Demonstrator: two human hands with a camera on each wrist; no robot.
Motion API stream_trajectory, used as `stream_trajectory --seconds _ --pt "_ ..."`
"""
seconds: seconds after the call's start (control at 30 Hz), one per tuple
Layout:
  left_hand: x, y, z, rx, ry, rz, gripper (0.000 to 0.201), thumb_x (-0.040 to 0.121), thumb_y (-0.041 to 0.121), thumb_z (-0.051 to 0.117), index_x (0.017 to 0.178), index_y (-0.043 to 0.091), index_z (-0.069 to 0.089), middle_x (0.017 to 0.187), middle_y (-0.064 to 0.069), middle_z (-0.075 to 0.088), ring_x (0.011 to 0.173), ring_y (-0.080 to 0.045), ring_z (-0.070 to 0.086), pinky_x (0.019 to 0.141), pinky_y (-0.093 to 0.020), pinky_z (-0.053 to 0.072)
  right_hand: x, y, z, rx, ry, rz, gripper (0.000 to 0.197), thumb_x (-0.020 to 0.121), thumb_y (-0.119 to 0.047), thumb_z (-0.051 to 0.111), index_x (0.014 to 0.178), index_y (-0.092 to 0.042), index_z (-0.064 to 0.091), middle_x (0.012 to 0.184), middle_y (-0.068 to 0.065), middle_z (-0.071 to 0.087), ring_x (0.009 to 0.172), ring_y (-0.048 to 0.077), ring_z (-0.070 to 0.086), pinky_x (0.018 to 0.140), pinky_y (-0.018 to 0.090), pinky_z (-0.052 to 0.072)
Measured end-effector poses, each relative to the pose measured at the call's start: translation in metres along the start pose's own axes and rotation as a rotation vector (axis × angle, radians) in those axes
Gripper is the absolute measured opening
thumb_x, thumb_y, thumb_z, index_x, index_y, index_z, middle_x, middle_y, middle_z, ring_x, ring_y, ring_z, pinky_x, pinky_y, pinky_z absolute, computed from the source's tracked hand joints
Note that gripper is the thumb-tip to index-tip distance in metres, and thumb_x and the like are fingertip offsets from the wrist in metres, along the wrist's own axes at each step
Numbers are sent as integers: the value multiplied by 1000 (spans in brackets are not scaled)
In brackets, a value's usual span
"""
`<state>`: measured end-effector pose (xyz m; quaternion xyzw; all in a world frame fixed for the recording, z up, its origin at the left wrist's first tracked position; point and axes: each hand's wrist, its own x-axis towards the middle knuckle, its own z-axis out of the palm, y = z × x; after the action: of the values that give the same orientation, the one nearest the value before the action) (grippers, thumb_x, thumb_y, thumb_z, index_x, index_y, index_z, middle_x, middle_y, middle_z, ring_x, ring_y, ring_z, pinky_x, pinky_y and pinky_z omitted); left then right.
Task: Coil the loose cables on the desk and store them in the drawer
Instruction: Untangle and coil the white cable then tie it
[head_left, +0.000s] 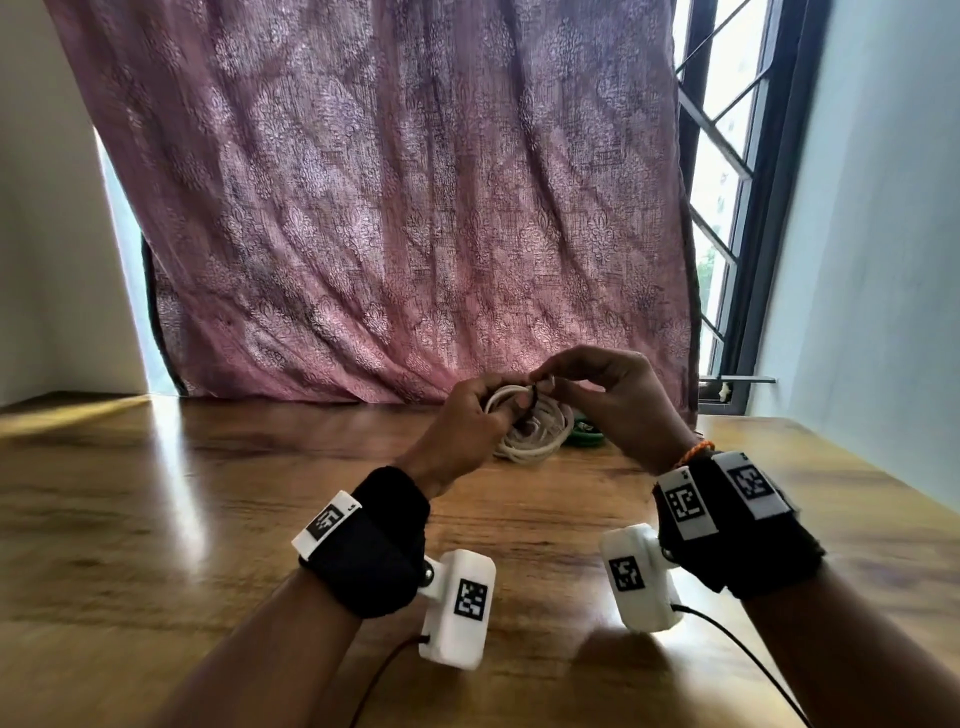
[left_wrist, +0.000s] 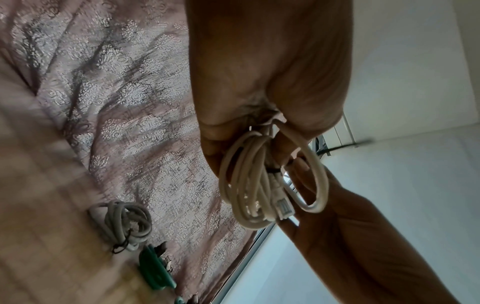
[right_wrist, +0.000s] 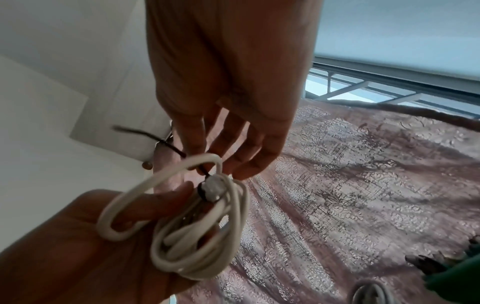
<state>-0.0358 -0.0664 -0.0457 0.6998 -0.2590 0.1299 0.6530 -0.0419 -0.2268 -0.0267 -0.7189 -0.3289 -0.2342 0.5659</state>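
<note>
No words, brands or numbers can be read; the only signs are black-and-white square coded markers (head_left: 471, 599) on the white plastic wrist boxes and black wristbands, behind each grip.

The coiled cable (left_wrist: 262, 191) in my left hand (head_left: 470, 434) is off-white, a thin black tie (right_wrist: 201, 190) around it. Behind it hangs my dusty-pink curtain (head_left: 395, 208), floral-patterned all over. Below it, the surface (head_left: 182, 493) is glossy brown wood grain, with something green (left_wrist: 155, 273) lying near the curtain.
</note>
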Motion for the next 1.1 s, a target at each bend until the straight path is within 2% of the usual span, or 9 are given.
stream_trajectory --seconds 0.13,0.23,0.4,0.53,0.6,0.7,0.77,0.87,1.1 --pt "-1 0 1 44 -1 4 16 90 0 55 100 10 63 82 2 65 66 7 61 67 -12 51 2 6 0 -33 66 -17 12 76 1 71 87 0 69 86 10 71 80 10 65 76 21 52" --pt "-2 0 2 74 7 11 19 89 0 57 95 16 63 82 4 66 69 7 61 69 -13 52 2 7 2 45 90 -4 10 76 2 71 85 -1 66 86 12 69 80 15 64 77 28 53" --pt "-3 3 1 77 83 5 18 90 -2 55 92 14 63 77 6 63 61 12 59 60 -7 47 -2 3 9 19 37 -52 9 77 11 66 82 3 64 77 5 66 73 4 61 69 18 52" --pt "-2 5 0 89 142 1 16 91 -2 54 95 10 63 74 5 62 54 9 56 56 -8 46 -2 2 13 -53 9 -107 24 78 12 65 76 -11 66 73 -4 68 73 4 63 70 19 52" --pt "-2 5 0 91 146 -13 15 91 -1 54 94 10 63 73 4 62 51 7 55 54 -9 45 -1 4 13 -62 17 -93 20 77 10 67 76 -10 66 75 -2 69 75 8 64 72 23 54" --pt "-1 4 -1 89 124 -35 14 90 0 56 92 11 63 74 3 63 57 4 57 55 -9 46 -1 3 13 -23 77 -33 11 75 5 71 81 -4 68 82 9 70 80 14 64 76 29 55" --pt "0 4 -2 60 103 -57 13 90 2 56 91 12 65 75 2 64 57 3 59 55 -11 47 0 2 10 -17 87 -37 11 75 3 72 84 -3 68 84 11 70 79 13 64 75 26 55" --pt "3 6 -5 -2 87 -96 11 90 2 57 95 3 67 70 0 65 53 1 60 52 -13 47 0 0 5 -57 2 -50 12 78 5 69 86 -3 71 90 8 71 86 10 66 76 20 53" --pt "2 6 -5 -40 60 -128 14 90 0 56 95 5 67 70 -2 64 55 -1 59 51 -13 45 1 5 0 -199 -106 -81 13 76 3 72 88 -3 74 98 8 66 94 18 64 78 29 54"
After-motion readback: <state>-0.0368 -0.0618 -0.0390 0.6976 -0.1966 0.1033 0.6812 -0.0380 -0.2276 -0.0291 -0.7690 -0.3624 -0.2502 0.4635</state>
